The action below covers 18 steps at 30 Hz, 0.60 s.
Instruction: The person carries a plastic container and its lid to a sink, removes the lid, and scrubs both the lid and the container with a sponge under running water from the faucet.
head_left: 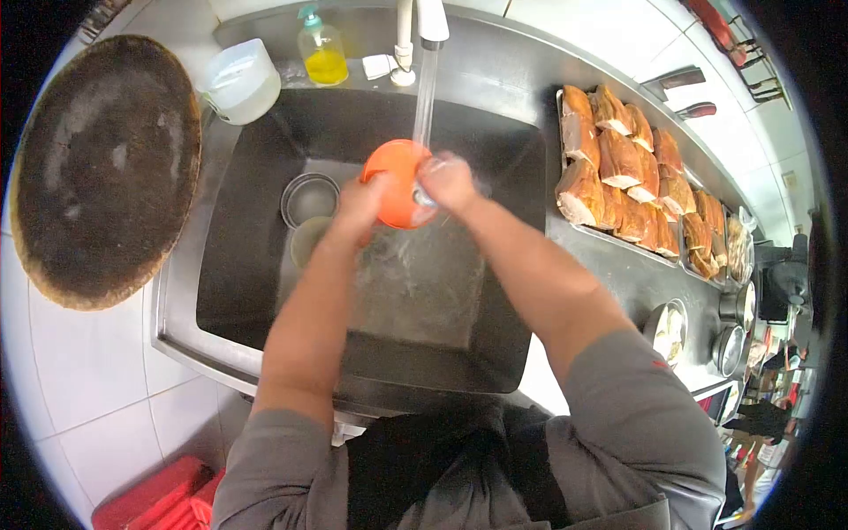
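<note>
Over the sink (238, 265) an orange bowl (395, 199) is held up below the faucet (432, 25), with water streaming down beside it. My left hand (360, 208) grips the bowl's left side. At its right side is my right hand (449, 181), blurred by motion, its fingers closed round something pale at the bowl's edge that I cannot make out. In the sink, to the left of the bowl, sit a round metal container (311, 200) and a pale round dish (309, 240), partly behind my left forearm.
A soap bottle (323, 57) and a white plastic tub (243, 84) stand at the sink's back edge. A large dark round board (106, 172) is at the left. Trays of browned meat pieces (623, 159) and metal bowls (669, 331) lie on the right counter.
</note>
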Each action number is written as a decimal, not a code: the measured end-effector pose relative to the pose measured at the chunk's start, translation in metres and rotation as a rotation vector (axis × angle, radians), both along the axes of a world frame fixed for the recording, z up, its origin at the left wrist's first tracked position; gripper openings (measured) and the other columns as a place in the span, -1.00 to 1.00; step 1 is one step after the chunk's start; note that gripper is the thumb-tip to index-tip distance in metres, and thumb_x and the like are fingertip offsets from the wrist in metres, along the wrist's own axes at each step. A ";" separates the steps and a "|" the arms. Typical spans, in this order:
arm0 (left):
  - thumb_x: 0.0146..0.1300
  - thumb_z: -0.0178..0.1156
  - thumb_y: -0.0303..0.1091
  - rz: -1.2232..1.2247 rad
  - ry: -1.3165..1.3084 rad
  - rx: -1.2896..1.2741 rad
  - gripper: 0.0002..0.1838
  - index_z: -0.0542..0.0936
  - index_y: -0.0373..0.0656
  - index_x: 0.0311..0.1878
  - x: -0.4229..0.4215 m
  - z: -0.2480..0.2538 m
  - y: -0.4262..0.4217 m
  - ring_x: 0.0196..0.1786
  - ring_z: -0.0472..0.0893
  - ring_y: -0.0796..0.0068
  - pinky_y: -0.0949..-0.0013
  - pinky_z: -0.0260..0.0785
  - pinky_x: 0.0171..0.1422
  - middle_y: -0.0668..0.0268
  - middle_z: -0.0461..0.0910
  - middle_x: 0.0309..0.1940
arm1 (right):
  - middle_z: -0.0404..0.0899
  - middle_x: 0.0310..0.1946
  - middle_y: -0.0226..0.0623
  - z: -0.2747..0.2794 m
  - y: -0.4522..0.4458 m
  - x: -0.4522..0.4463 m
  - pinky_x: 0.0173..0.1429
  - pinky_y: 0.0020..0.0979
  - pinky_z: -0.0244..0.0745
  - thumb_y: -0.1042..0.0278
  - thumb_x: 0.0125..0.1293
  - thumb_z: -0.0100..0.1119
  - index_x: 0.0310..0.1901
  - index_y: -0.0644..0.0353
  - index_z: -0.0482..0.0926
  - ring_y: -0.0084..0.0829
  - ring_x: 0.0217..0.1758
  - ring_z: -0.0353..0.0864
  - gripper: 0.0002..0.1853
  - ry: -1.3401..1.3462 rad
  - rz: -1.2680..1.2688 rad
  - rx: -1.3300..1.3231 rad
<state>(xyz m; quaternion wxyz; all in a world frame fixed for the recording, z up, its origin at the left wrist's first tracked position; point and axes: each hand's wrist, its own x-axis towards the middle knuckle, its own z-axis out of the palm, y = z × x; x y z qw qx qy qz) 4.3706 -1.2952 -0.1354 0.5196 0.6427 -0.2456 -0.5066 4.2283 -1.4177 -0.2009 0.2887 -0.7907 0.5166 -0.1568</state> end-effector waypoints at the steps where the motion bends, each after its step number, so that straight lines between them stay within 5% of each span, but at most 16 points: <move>1: 0.51 0.01 -0.15 -0.050 0.242 0.156 -0.54 0.44 -0.35 0.25 0.000 0.018 0.000 0.05 0.66 0.22 0.14 0.53 0.12 0.14 0.60 0.09 | 0.67 -0.11 0.06 0.012 -0.005 -0.004 0.14 -0.14 0.54 0.21 0.22 0.18 0.02 0.22 0.62 -0.07 -0.01 0.68 -0.62 0.030 0.055 -0.027; 2: 0.51 0.00 -0.13 -0.029 0.412 0.019 -0.52 0.42 -0.34 0.27 0.003 -0.006 -0.013 0.07 0.65 0.20 0.09 0.53 0.11 0.14 0.58 0.12 | 0.66 -0.07 0.07 0.025 -0.010 -0.009 0.16 -0.13 0.53 0.17 0.19 0.21 0.04 0.21 0.62 -0.05 0.01 0.67 -0.58 0.058 0.108 -0.056; 4: 0.52 -0.02 -0.07 0.014 0.747 -0.270 -0.49 0.38 -0.30 0.30 0.012 -0.071 -0.049 0.12 0.62 0.16 -0.02 0.53 0.10 0.13 0.55 0.18 | 0.66 -0.06 0.08 0.090 0.003 0.002 0.18 -0.12 0.52 0.14 0.13 0.26 0.03 0.23 0.61 -0.04 0.02 0.67 -0.54 0.027 -0.213 0.078; 8: 0.54 -0.04 -0.07 0.238 0.783 -0.432 -0.50 0.36 -0.31 0.28 -0.017 -0.055 -0.062 0.15 0.58 0.19 0.04 0.47 0.23 0.12 0.52 0.17 | 0.69 -0.16 0.06 0.040 -0.003 0.005 0.00 -0.17 0.62 0.20 0.13 0.29 -0.02 0.33 0.56 -0.05 -0.07 0.72 -0.55 -0.374 -0.551 0.368; 9: 0.54 -0.05 -0.08 0.264 0.794 -0.445 -0.51 0.35 -0.30 0.28 -0.022 -0.050 -0.060 0.15 0.58 0.19 0.04 0.47 0.23 0.12 0.51 0.18 | 0.69 -0.21 0.09 0.072 0.027 0.005 -0.14 -0.18 0.65 0.19 0.16 0.27 -0.04 0.42 0.54 -0.08 -0.13 0.74 -0.54 -0.410 -0.592 0.380; 12: 0.55 -0.07 -0.11 0.366 0.705 -0.322 -0.53 0.34 -0.29 0.30 -0.028 -0.043 -0.047 0.15 0.58 0.18 0.06 0.47 0.25 0.12 0.50 0.20 | 0.67 -0.18 0.03 0.091 0.049 -0.021 -0.23 -0.23 0.64 0.16 0.18 0.31 0.14 0.50 0.44 -0.18 -0.20 0.73 -0.38 -0.488 -0.323 0.939; 15: 0.55 -0.08 -0.09 0.310 0.725 -0.323 -0.52 0.34 -0.26 0.33 -0.012 -0.063 -0.034 0.19 0.56 0.17 0.04 0.44 0.28 0.13 0.50 0.22 | 0.68 -0.23 0.12 0.105 0.036 -0.034 -0.23 -0.12 0.64 0.12 0.13 0.32 0.04 0.45 0.49 -0.13 -0.19 0.75 -0.42 0.107 0.047 0.219; 16: 0.55 -0.08 -0.09 0.269 0.763 -0.358 -0.51 0.33 -0.25 0.34 -0.007 -0.075 -0.030 0.20 0.55 0.16 0.03 0.43 0.30 0.14 0.49 0.23 | 0.67 -0.20 0.14 0.144 0.045 -0.026 -0.06 -0.14 0.63 0.10 0.09 0.34 0.10 0.38 0.48 -0.15 -0.12 0.75 -0.38 0.040 -0.065 0.333; 18: 0.55 -0.10 -0.05 0.141 0.811 -0.368 -0.49 0.33 -0.21 0.36 -0.010 -0.087 -0.025 0.23 0.54 0.18 0.04 0.41 0.33 0.14 0.48 0.24 | 0.65 -0.15 0.17 0.144 0.032 -0.020 0.10 -0.17 0.58 0.15 0.08 0.34 0.13 0.31 0.49 -0.15 -0.01 0.71 -0.40 -0.035 0.136 0.077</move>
